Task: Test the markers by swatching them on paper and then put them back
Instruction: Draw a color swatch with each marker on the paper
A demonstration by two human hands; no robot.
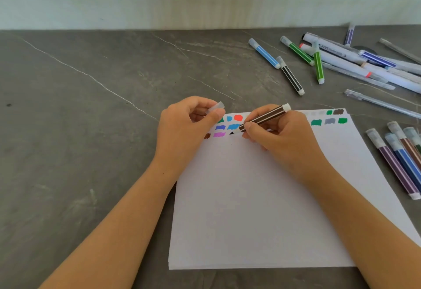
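**Brown marker on the paper, its cap in the other hand**

A grey, veined table carries a white sheet of paper. The sheet's near right corner runs off the frame edge. Rows of colour swatches run along the far edge of the sheet, and both hands cover some of them.

The right hand grips a brown marker with white stripes. Its tip touches the paper just left of that hand, in the third row of swatches, beside a small dark mark. The left hand sits just left of the marker, over the sheet's far left corner. It pinches a clear cap between thumb and fingers.

At the far right lies a loose heap of pens. One white barrel has dark print on it, too blurred to read. A blue marker and a black marker lie left of the heap. To the right of the paper is a capped group of markers in purple, blue and brown, partly cut off by the frame.
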